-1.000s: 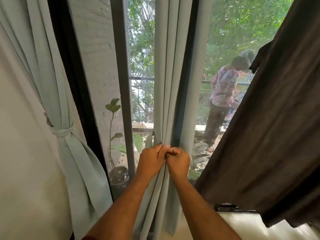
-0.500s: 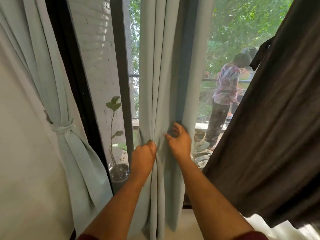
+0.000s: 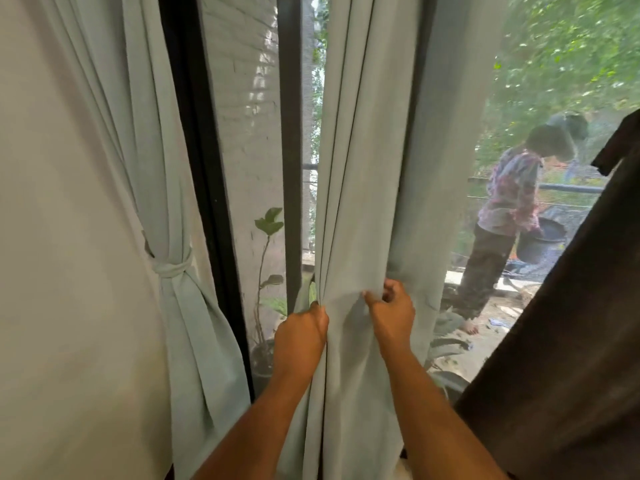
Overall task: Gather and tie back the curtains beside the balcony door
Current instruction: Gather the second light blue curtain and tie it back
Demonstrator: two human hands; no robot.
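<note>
A pale green curtain (image 3: 360, 188) hangs loose in the middle of the glass door. My left hand (image 3: 302, 336) grips its left edge in a fist at waist height. My right hand (image 3: 390, 315) pinches a fold of the same curtain a little to the right, fingers curled into the cloth. Between the hands the fabric is stretched flat. At the left a second pale green curtain (image 3: 138, 161) hangs gathered, held by a matching tieback (image 3: 173, 268) knotted around it.
A dark brown cloth (image 3: 568, 341) hangs at the right, close to my right arm. Black door frame posts (image 3: 290, 140) stand behind the curtains. Outside the glass are a potted plant (image 3: 265, 289) and a person (image 3: 502, 223) holding a dark bucket.
My hands, joined on a tight bunch a second ago, have moved apart. The middle curtain has spread wider between them, and the view has shifted closer to it.
</note>
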